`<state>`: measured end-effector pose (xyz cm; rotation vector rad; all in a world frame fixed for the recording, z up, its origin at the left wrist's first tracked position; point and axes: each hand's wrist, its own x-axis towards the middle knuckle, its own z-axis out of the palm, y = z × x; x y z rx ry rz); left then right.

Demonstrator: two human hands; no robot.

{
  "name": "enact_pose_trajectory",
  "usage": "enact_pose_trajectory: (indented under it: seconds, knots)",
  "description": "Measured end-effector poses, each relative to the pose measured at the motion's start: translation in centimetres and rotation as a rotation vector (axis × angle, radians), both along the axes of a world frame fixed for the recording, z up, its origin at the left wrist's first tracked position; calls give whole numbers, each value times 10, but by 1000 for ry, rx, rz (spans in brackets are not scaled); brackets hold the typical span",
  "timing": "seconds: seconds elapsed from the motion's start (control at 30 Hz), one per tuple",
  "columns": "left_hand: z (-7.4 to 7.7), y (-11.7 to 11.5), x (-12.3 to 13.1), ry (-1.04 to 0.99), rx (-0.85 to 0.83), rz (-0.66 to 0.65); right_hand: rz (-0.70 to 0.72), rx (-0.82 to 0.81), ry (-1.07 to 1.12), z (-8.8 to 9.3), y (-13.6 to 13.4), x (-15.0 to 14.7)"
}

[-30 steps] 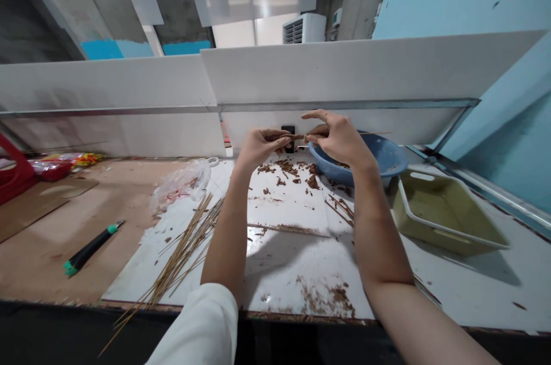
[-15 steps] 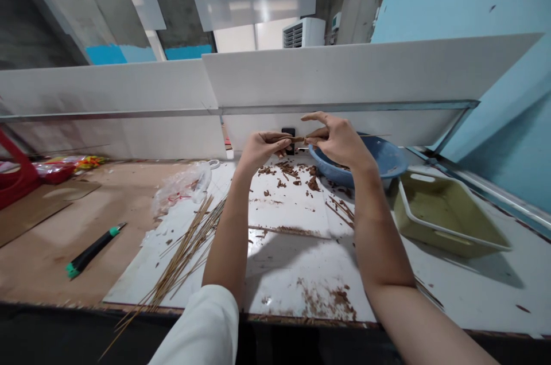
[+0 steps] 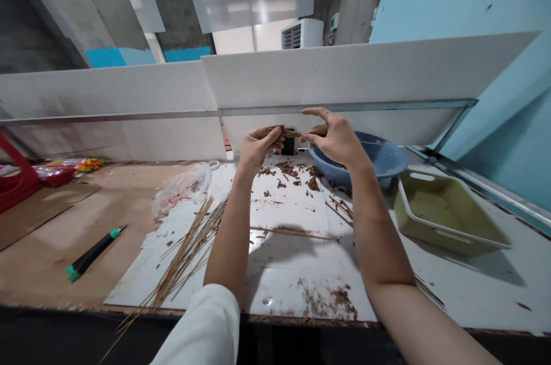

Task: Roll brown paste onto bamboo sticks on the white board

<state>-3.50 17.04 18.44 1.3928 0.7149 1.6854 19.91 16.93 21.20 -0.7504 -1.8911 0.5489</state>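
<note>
Both hands are raised over the far part of the white board, fingertips nearly meeting. My left hand is closed in a pinch near the end of a thin stick, its thumb and fingers brown-stained. My right hand pinches the thin stick between thumb and fingers, index finger lifted. The stick's tail sticks out to the right across the blue basin. Brown paste seems to coat the part between the hands, but the fingers mostly cover it. Below lie brown paste crumbs.
A bundle of thin sticks lies left, overhanging the front edge. Further left are a black-green cutter knife and a clear plastic bag. An olive bin stands right. A black object rests behind the hands, before a white panel.
My left hand's fingers have rolled over, the thumb shifting up and left along the fingers. My right hand keeps its pinch almost in place.
</note>
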Motion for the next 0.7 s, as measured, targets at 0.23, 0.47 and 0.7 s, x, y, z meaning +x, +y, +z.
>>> enact_pose_trajectory:
  seconds: [0.23,0.47,0.7]
  knots:
    - [-3,3,10,-93,-18,4,-7,14,-5,1,-1,0]
    - [-5,6,17,-168,-53,-14,-19,14,8,1,0,0]
    - [-6,4,26,-208,-96,-4,5,9,7,-3,5,-5]
